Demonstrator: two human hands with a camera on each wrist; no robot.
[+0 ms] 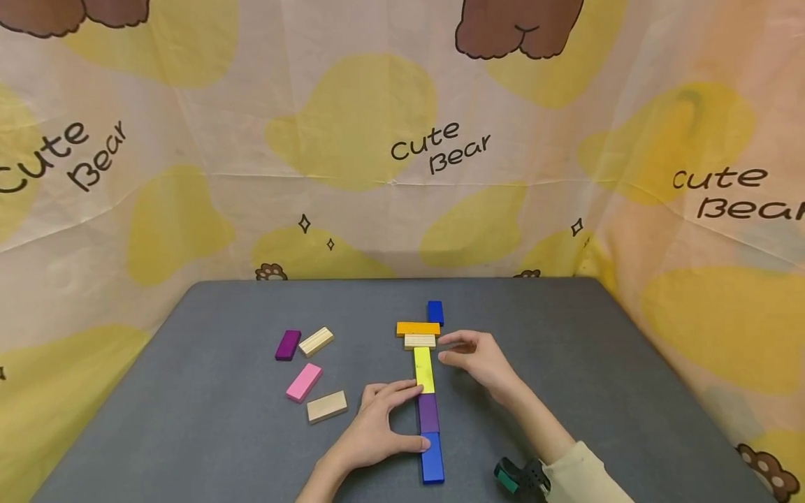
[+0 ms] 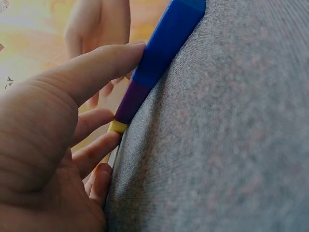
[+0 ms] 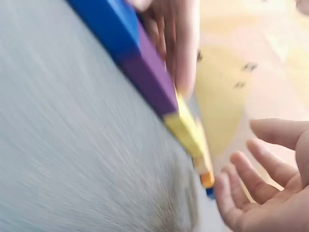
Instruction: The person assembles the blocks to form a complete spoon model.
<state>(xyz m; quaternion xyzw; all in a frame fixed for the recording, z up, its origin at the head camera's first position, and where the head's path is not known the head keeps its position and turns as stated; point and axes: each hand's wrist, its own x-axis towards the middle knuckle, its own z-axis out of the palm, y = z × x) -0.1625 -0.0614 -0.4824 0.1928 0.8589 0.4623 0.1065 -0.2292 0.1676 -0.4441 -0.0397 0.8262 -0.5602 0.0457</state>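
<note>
A yellow block, a purple block and a blue block lie end to end in a line. From the left side my left hand touches this line, its thumb against the blue block and its fingertips at the yellow one. Across the far end lie a plain wooden block and an orange block. Just right of the plain block is my right hand, its fingers apart with nothing between them. In the right wrist view the right hand appears beside the row, its fingers loosely bent.
A small blue block stands behind the orange one. To the left lie a dark purple block, a pink block and two plain wooden blocks. A patterned cloth hangs behind the grey table.
</note>
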